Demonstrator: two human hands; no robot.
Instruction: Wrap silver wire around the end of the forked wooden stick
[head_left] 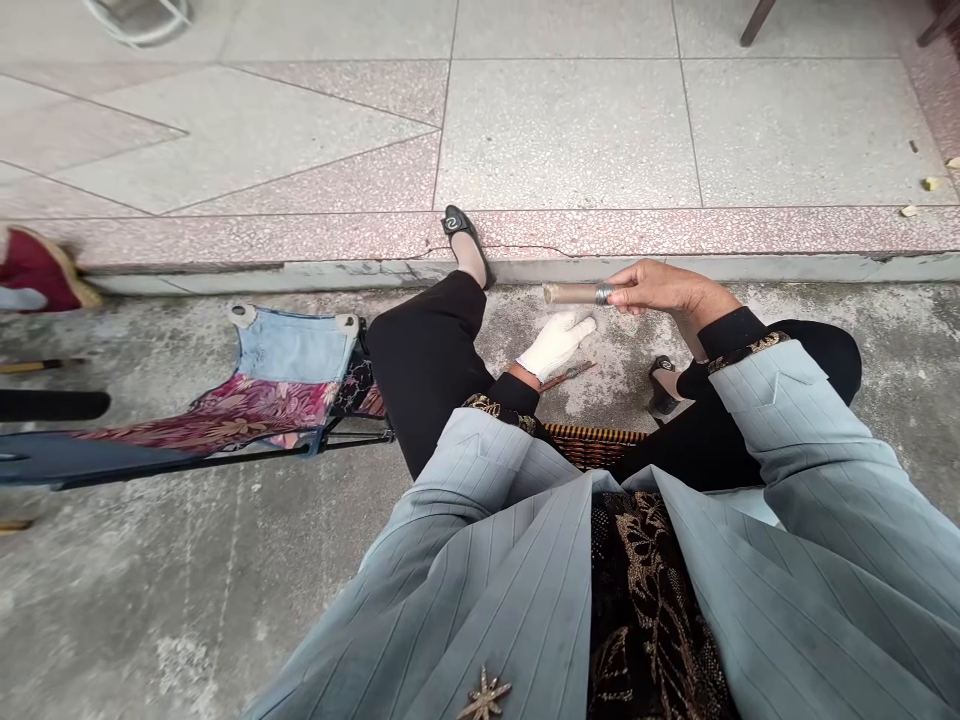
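Observation:
My bare right hand (pixel 652 288) is closed around the right end of a tan cylinder (pixel 574 293), at the turns of silvery wire (pixel 602 294) wound there. The cylinder lies almost level, its blunt end pointing left. Just below it and to the left is my left hand (pixel 556 345) in a white knitted glove. Its fingers extend to the right with the thumb apart, and nothing shows in them. Under that hand, thin reddish-brown sticks (pixel 568 375) are seen against the concrete; their kind is unclear.
Woven wickerwork (pixel 592 442) shows between my legs. A folding chair (pixel 277 395) with floral and denim cloth stands at left, near another person's red shoe (pixel 41 270). Ahead, a raised tiled step (pixel 555 230) crosses the view; my left shoe (pixel 465 240) is against its edge.

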